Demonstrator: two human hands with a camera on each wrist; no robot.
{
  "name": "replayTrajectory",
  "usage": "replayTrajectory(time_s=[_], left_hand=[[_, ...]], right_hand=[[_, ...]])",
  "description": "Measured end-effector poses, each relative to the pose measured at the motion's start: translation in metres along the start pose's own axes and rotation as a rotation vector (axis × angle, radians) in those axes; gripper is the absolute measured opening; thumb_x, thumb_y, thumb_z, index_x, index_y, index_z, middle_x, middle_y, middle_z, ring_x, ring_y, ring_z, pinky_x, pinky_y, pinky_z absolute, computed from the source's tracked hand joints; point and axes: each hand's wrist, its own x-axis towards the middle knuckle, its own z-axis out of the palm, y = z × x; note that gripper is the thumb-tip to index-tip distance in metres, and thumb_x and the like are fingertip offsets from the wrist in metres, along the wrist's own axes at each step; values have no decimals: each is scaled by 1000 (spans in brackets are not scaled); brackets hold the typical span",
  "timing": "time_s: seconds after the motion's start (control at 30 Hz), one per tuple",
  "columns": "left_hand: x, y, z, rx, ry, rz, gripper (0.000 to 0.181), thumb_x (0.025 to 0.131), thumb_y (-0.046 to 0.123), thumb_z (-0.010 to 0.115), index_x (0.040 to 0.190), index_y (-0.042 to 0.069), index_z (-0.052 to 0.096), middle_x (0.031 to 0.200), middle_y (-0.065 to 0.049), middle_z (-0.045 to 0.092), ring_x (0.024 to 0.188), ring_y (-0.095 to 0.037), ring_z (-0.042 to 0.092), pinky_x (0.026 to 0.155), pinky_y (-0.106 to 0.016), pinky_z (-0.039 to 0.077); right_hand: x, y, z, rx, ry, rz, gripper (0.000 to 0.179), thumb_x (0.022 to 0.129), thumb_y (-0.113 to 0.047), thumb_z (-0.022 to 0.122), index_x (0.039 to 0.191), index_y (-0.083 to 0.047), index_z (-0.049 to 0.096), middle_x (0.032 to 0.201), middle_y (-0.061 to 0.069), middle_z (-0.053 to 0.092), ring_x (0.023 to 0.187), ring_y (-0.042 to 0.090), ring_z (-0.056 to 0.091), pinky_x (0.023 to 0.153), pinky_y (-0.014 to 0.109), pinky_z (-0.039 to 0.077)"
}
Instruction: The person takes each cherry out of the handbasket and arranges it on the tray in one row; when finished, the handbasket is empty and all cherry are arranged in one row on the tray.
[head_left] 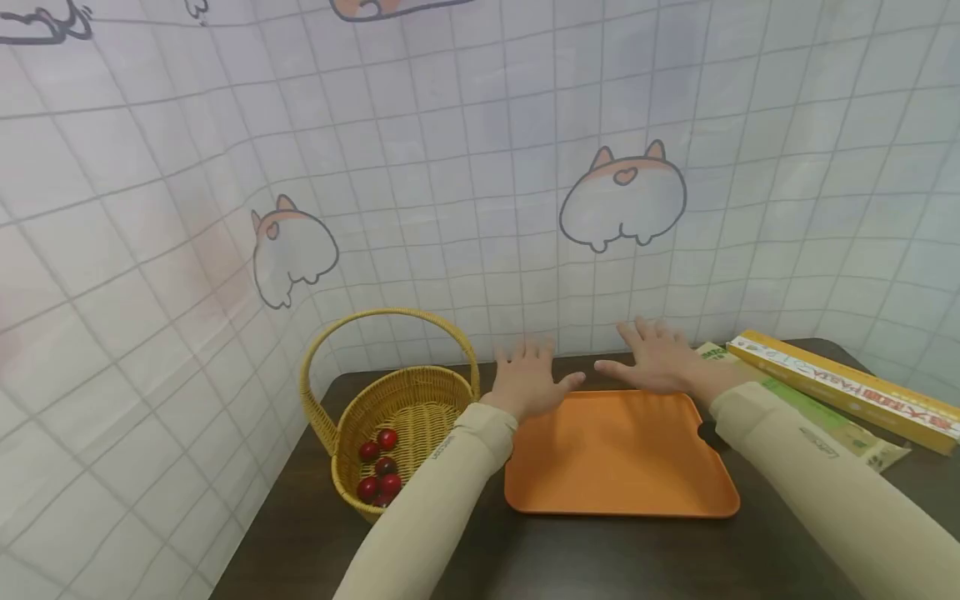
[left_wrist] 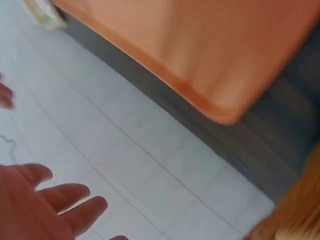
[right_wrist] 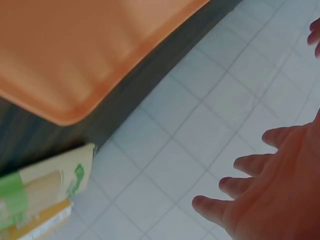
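Note:
Both hands hover with fingers spread above the far edge of an orange tray (head_left: 618, 458). My left hand (head_left: 527, 383) is over the tray's far left corner, holding nothing; its fingers show at the lower left of the left wrist view. Across from it, my right hand (head_left: 656, 358) hangs over the far right part, also holding nothing. Left of the tray stands a yellow wicker basket (head_left: 442, 383) with a tall handle. Several dark red cherries (head_left: 388, 485) lie inside it, partly hidden by the left sleeve.
Right of the tray lie a green and cream packet (head_left: 832, 417) and a long yellow box (head_left: 840, 383), the box partly on the packet. A dark table (head_left: 600, 558) carries everything. Behind it hangs a white gridded curtain (head_left: 480, 208) with cartoon prints.

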Motion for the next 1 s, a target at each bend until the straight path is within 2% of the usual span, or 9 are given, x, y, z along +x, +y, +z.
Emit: replayTrajectory(time_s=[0.13, 0.23, 0.33, 0.43, 0.5, 0.63, 0.8, 0.9, 1.0], left_hand=[[-21, -2, -2, 2, 100, 79, 69, 97, 57, 43, 151, 15, 33, 148, -8, 43, 134, -29, 42, 108, -52, 33], [-39, -5, -7, -24, 189, 128, 53, 98, 48, 48, 140, 16, 50, 136, -3, 55, 120, -24, 56, 93, -41, 48], [-59, -9, -15, -81, 268, 166, 39, 99, 42, 51, 126, 17, 63, 125, -1, 62, 106, -21, 63, 79, -35, 54], [-79, -15, -25, -175, 326, 176, 32, 98, 38, 53, 117, 18, 68, 119, 2, 65, 102, -18, 64, 75, -34, 54], [-91, -22, -31, -255, 357, 159, 28, 98, 36, 54, 115, 18, 68, 117, 4, 66, 97, -17, 65, 75, -34, 53], [-111, -45, -37, -422, 410, 83, 24, 98, 33, 57, 113, 19, 69, 113, 4, 67, 93, -16, 64, 80, -36, 52], [-134, -81, -42, -525, 517, -19, 20, 97, 27, 59, 112, 18, 69, 106, 3, 68, 90, -17, 63, 78, -39, 52], [-147, -106, -44, -579, 656, -75, 18, 96, 22, 60, 111, 16, 69, 102, 1, 68, 88, -18, 65, 74, -39, 52], [-157, -132, -40, -645, 843, -130, 18, 96, 15, 59, 111, 10, 67, 102, -6, 66, 86, -17, 62, 72, -35, 49]], right_hand=[[-6, -9, 5, 45, 41, -56, 91, 94, -67, 37, 150, 5, 25, 152, 34, 22, 136, 56, 23, 104, 69, 20], [-11, -17, 11, 99, 35, -87, 88, 95, -66, 36, 148, 4, 31, 150, 31, 30, 136, 52, 29, 104, 66, 26], [-20, -26, 19, 129, -16, -126, 85, 94, -65, 40, 146, 2, 37, 146, 27, 40, 133, 47, 37, 103, 62, 31], [-29, -36, 30, 134, -75, -175, 81, 93, -63, 46, 144, 0, 42, 143, 22, 47, 130, 44, 44, 101, 60, 36], [-35, -43, 36, 134, -103, -195, 78, 92, -62, 50, 142, -2, 46, 141, 19, 50, 127, 41, 48, 99, 57, 40], [-43, -56, 48, 126, -127, -233, 65, 93, -54, 55, 137, -6, 54, 136, 14, 55, 123, 36, 53, 97, 54, 42], [-45, -73, 58, 127, -140, -285, 53, 95, -46, 58, 133, -9, 58, 134, 11, 57, 122, 34, 55, 97, 53, 43], [-46, -82, 61, 147, -123, -310, 50, 95, -44, 58, 131, -10, 60, 132, 10, 59, 121, 32, 56, 96, 51, 44], [-49, -87, 63, 171, -93, -323, 45, 95, -41, 60, 128, -10, 62, 129, 8, 60, 119, 31, 57, 96, 50, 45]])
